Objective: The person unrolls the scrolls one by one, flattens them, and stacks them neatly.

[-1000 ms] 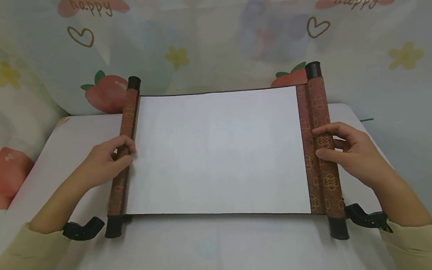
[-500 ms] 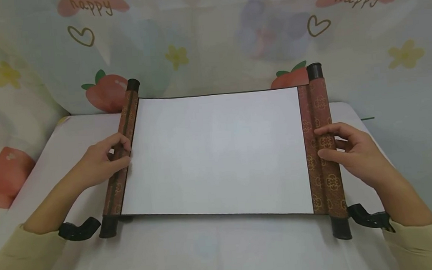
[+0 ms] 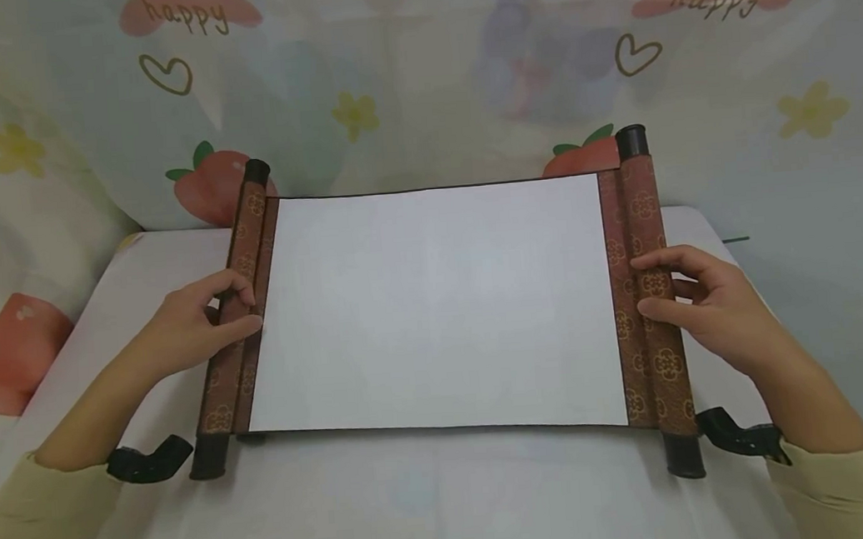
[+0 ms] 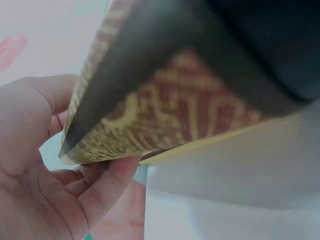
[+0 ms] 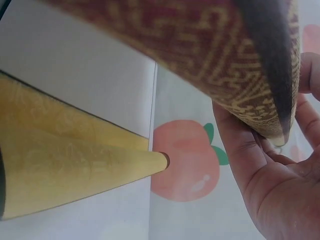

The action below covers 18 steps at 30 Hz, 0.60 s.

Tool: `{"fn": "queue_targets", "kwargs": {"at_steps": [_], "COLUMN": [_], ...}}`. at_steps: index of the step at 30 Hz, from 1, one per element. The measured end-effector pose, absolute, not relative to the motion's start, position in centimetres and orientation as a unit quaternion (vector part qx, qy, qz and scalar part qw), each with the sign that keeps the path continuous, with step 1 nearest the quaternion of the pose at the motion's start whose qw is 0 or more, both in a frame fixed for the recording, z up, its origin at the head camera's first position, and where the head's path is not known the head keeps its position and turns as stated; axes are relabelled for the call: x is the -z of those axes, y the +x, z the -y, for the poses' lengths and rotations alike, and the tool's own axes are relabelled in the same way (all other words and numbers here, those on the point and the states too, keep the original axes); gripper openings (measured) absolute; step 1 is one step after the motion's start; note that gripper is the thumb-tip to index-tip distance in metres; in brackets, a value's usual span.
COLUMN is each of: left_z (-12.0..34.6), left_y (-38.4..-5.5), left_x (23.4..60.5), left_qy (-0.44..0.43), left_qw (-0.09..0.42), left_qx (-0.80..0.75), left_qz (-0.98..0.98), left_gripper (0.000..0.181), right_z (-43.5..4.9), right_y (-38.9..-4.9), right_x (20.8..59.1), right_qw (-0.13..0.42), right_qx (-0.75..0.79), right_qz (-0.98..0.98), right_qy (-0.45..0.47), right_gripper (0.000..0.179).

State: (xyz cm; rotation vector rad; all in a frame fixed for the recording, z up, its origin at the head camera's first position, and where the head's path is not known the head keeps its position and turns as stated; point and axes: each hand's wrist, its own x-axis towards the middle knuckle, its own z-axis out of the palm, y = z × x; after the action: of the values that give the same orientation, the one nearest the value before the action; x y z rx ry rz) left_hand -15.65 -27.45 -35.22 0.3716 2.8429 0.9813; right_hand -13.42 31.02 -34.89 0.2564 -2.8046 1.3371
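Observation:
A hanging scroll with a blank white sheet (image 3: 434, 303) is spread between two rollers covered in red-brown, gold-patterned cloth with black end caps. My left hand (image 3: 195, 324) holds the left roller (image 3: 220, 384) near its middle, thumb and fingers curled round it. On the other side my right hand (image 3: 715, 304) grips the right roller (image 3: 663, 353) between thumb and fingers. A strip of the same cloth shows beside each roller. In the left wrist view, the patterned roller (image 4: 165, 110) lies close to the camera, within the left hand's (image 4: 50, 165) grasp.
A white-covered table (image 3: 418, 504) lies under the scroll. Behind it hangs a pale printed backdrop (image 3: 417, 62) with peaches, flowers and lettering. In the right wrist view, a yellow patterned rolled surface (image 5: 85, 165) shows below the right roller.
My left hand has moved left with its roller, which has turned, and a cloth strip now shows beside it. My right hand and its roller have shifted slightly right.

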Motion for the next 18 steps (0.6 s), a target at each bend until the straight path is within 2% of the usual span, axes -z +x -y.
{"fn": "queue_targets", "kwargs": {"at_steps": [10, 18], "left_z": [28.2, 28.8], "left_y": [-15.5, -15.2], "left_x": [35.4, 35.6], "left_qy": [0.134, 0.139], "left_qw": [0.045, 0.018], "left_qx": [-0.327, -0.325], "left_qz": [-0.935, -0.935], "left_gripper": [0.017, 0.014], "right_z": [-31.4, -31.4], "right_y": [-13.1, -13.3], "right_x": [35.0, 35.1], "right_qw": [0.000, -0.002], "right_qx": [-0.436, -0.425], "right_qz": [0.896, 0.900], "right_qy": [0.088, 0.092], "right_gripper": [0.043, 0.044]}}
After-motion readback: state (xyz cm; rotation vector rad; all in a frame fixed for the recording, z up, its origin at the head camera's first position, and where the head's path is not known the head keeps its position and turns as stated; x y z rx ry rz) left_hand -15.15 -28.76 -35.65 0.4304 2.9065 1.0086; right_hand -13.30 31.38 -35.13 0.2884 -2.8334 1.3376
